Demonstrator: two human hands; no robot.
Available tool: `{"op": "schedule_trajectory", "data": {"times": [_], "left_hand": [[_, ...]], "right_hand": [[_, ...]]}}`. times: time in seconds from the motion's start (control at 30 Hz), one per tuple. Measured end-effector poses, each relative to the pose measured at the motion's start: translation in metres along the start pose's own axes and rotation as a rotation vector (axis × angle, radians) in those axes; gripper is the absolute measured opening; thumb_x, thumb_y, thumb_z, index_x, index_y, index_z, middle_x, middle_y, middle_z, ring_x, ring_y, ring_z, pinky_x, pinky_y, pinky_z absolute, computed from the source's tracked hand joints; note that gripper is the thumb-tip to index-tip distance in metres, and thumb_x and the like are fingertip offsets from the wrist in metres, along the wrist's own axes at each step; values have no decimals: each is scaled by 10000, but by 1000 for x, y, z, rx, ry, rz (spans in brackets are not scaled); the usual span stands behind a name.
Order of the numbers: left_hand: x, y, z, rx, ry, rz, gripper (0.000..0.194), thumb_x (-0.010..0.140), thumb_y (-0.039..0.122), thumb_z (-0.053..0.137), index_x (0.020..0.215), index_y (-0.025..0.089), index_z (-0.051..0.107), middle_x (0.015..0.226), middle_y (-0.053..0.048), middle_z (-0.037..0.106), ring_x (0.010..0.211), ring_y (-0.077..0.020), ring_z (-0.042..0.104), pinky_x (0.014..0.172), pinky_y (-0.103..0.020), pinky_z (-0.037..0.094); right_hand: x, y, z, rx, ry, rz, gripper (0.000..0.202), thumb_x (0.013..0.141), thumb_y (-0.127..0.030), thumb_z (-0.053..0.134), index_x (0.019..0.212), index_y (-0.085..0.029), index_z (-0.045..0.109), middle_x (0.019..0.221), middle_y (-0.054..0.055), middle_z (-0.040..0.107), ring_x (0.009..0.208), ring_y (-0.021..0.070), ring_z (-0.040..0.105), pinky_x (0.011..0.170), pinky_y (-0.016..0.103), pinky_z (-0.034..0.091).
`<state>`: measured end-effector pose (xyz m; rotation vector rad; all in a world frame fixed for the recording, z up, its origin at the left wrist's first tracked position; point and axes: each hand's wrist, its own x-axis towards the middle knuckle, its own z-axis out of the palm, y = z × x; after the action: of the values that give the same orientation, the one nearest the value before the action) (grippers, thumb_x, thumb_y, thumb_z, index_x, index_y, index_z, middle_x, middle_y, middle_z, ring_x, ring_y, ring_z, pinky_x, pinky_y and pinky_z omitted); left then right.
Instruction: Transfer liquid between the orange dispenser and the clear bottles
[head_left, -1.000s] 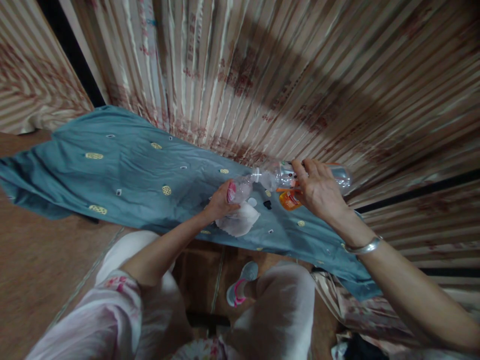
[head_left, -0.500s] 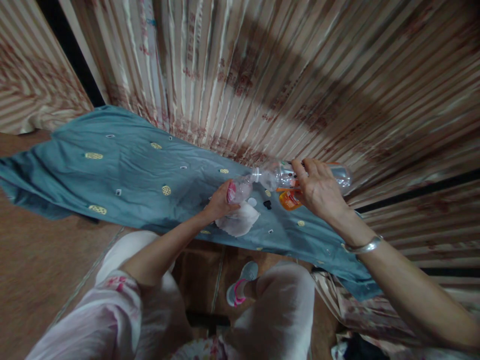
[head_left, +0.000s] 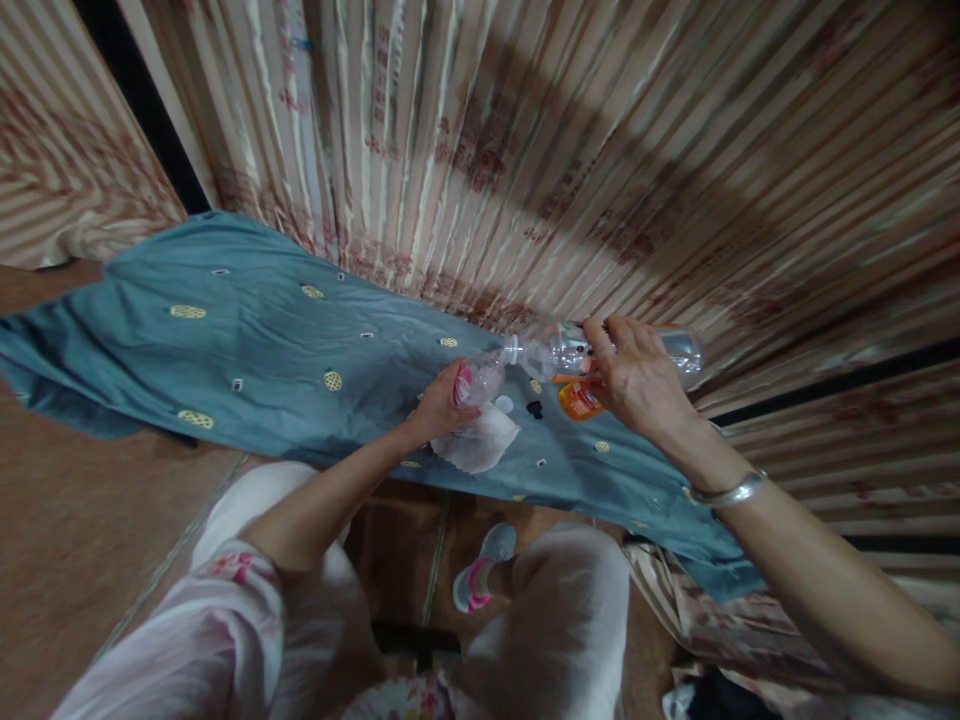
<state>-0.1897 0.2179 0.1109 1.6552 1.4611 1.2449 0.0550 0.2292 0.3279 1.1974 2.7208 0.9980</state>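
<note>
My left hand [head_left: 439,403] is wrapped round a small clear bottle [head_left: 487,374] with a pink label, its neck pointing to the right. My right hand [head_left: 636,372] grips a larger clear plastic bottle [head_left: 538,349], tilted on its side with its mouth to the left. The two bottle necks meet mouth to mouth. Beneath the left hand lies a white, cup-shaped cloth-like piece [head_left: 478,442]. A white round cap [head_left: 504,404] and a small black piece [head_left: 534,409] rest beside it. Just below the right hand is an orange bottle [head_left: 579,400], partly covered by the fingers.
A blue-green cloth [head_left: 277,340] with pineapple prints covers the long, narrow table. Pleated striped curtains [head_left: 420,150] hang right behind it. My knees are at the near edge, above a brown tiled floor [head_left: 82,530]. Dark bars [head_left: 142,110] stand by the curtains.
</note>
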Motion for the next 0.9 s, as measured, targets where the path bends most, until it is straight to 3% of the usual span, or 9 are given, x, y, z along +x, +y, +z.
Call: {"op": "schedule_trajectory", "data": {"times": [0.17,0.33,0.57,0.9], "left_hand": [[-1,2,-1,-4,6,-13,939,605,240,896,1448,174,487,1444,-155,646,1336,-336,629,1170,-496,492],[-1,2,-1,-19,3,-3,939,602,234,898,1442,129,493,1438,-189,638,1331,-352,626,1172,-503,489],[0,3,-1,-19,0,-2,926,607,219,891,1439,181,487,1427,-155,645,1320,-344,631,1160,-532,497],[-1,6,-3,-12,-2,-26,939,603,234,893,1443,149,481,1449,-182,630,1354,-350,616,1177,-511,482]], "right_hand": [[-1,0,1,35,4,6,540,897,-176,516,1424,-70,477,1240,237,578,1152,372,501,1007,496,428],[-1,0,1,26,20,6,549,885,-174,518,1425,-93,468,1227,220,584,1137,370,512,998,497,427],[-1,-1,1,9,16,4,515,907,-184,498,1408,-68,478,1224,232,587,1152,373,513,1009,490,430],[-1,-1,1,26,24,6,545,881,-166,515,1418,-86,474,1223,224,588,1159,375,511,1002,498,434]]}}
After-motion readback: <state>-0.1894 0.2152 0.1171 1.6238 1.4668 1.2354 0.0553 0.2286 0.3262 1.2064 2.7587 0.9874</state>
